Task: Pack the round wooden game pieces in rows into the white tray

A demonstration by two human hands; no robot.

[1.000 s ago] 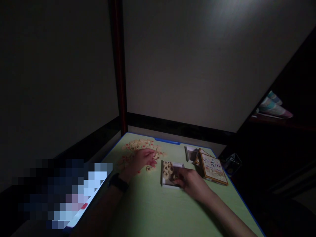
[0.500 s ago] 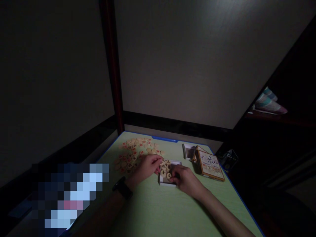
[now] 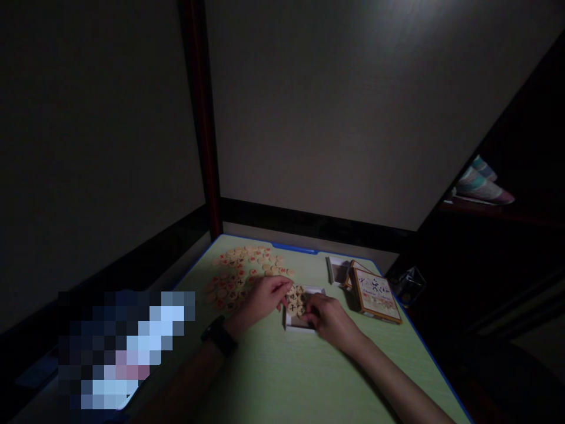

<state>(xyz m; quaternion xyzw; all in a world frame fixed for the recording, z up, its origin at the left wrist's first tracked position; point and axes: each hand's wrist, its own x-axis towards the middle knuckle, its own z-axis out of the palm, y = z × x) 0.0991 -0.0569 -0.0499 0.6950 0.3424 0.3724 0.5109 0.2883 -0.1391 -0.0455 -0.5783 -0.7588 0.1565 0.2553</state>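
Observation:
A small white box tray sits on the table with several round wooden Chinese chess pieces in its left part, marked in dark characters. My left hand, a dark watch on its wrist, reaches over the tray's left edge. Its thumb and fingers are pinched at the upper left pieces; what is between them is hidden. From the other side, my right hand has its curled fingertips on the lower right piece. Its fingers partly cover that piece.
More loose chess pieces with red and dark markings lie spread over the far left of the green table. A second open tray and a printed Chinese chess box lie at the right. Beyond the far edge stands a wall.
My right hand has shifted slightly away from me, and the piece at its fingertips has slid up against the others. My left hand has barely moved.

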